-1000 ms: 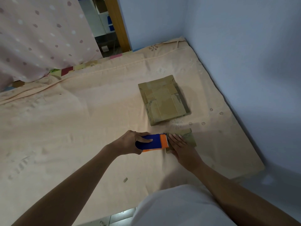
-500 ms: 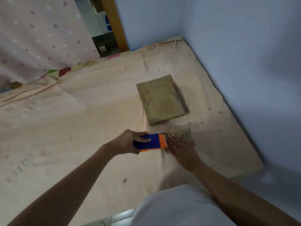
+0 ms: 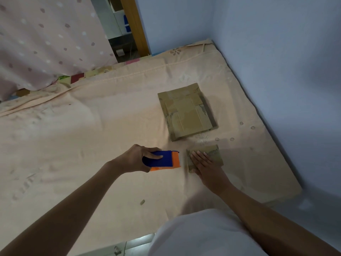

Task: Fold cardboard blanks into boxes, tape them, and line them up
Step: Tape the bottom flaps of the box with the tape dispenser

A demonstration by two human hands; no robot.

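A small folded cardboard box [image 3: 212, 154] lies on the peach mattress [image 3: 92, 135]. My right hand [image 3: 204, 165] presses flat on it with straight fingers. My left hand [image 3: 136, 157] grips a blue and orange tape dispenser [image 3: 162, 160] just left of the box, with a gap between the two. A stack of flat cardboard blanks [image 3: 186, 111] lies beyond the box, toward the wall.
A blue wall [image 3: 286, 71] runs along the mattress's right edge. A dotted pink curtain [image 3: 46, 39] hangs at the back left, beside a wooden door frame [image 3: 134, 24]. A small scrap [image 3: 142, 201] lies on the sheet near me.
My left hand has pulled the tape dispenser left, away from the small box it was touching. My right hand stays flat on the box.
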